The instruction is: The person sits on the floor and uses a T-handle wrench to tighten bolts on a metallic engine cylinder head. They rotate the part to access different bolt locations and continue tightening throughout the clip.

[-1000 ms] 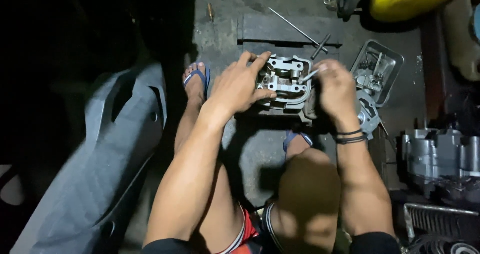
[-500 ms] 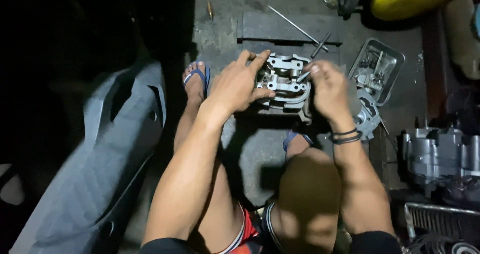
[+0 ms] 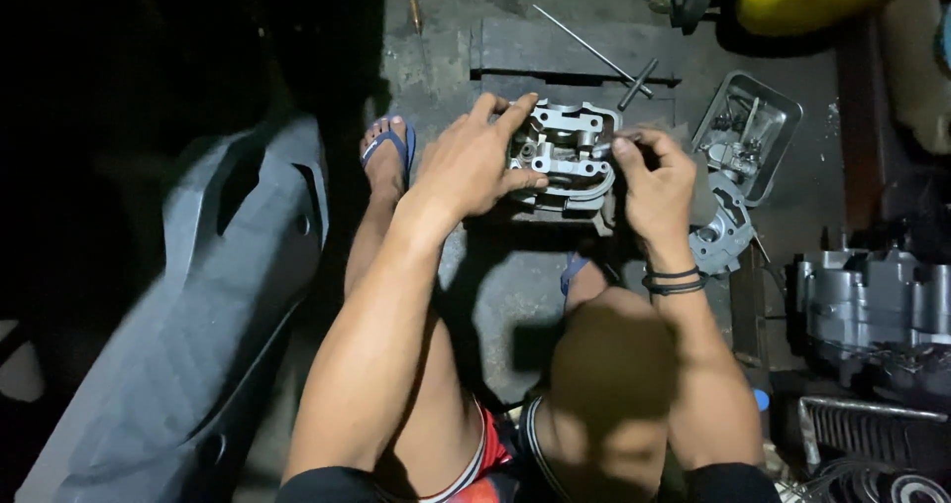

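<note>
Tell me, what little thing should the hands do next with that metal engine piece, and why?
Probably keep the left hand bracing the grey engine part while the right hand works its pinched fingertips in at the part's right edge. The part sits on the floor, so only that brace seems to steady it.

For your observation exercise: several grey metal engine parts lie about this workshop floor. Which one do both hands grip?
The grey metal cylinder head between the left hand and right hand; the other castings lie untouched at right.
</note>
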